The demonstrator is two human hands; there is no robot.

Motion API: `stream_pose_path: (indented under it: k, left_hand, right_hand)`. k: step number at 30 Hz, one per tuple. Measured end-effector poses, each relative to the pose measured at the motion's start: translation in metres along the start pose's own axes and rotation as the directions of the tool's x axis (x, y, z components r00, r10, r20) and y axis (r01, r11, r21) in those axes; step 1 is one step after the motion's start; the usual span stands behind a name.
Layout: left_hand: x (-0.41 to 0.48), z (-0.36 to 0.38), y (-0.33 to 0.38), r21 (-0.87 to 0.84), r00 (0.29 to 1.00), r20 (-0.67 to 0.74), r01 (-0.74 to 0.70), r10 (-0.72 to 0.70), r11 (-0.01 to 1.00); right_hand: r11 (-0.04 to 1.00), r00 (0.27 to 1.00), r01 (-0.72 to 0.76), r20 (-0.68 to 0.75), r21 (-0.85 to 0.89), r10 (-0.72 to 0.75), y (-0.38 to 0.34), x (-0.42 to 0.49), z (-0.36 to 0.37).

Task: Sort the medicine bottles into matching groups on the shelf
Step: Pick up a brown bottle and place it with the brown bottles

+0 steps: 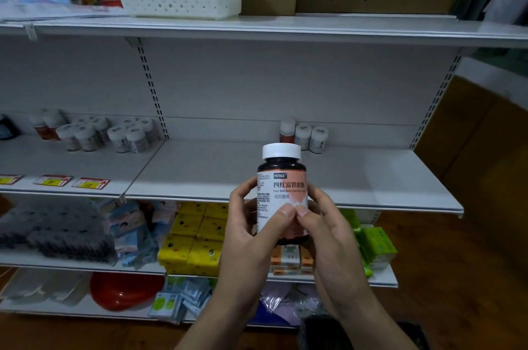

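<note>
Though dim, grey shelf [357, 178], wood floor [471, 278].

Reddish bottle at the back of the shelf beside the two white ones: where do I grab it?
Take the reddish bottle round its cap, coming from the front-left. It stands upright near the back panel, with a white bottle close on its right; its front and left look free.

Bare shelf [217, 169] between left bottles [125, 135] and right bottles [304, 135].
</note>
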State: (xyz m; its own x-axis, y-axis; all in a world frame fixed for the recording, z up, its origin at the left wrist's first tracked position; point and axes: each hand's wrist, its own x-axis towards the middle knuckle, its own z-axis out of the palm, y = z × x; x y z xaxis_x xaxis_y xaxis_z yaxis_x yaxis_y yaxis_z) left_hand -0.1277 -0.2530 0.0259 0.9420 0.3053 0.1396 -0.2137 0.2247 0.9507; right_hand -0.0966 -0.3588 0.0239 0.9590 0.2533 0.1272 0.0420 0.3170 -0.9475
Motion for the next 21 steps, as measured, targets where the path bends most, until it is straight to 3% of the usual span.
stream_pose_path:
  k: [14,21]
  left_hand:
    - [0.005,-0.015,-0.012,0.085,0.995,-0.023,0.098,-0.096,0.992]
    - [0.006,-0.075,-0.001,0.073,0.982,-0.144,0.131,-0.12,0.989]
  right_hand:
    - [0.998,0.998,-0.047,-0.046,-0.037,0.046,0.019,0.005,0.006]
    - [0.995,0.994,-0.096,0.041,-0.029,0.097,0.041,0.015,0.063]
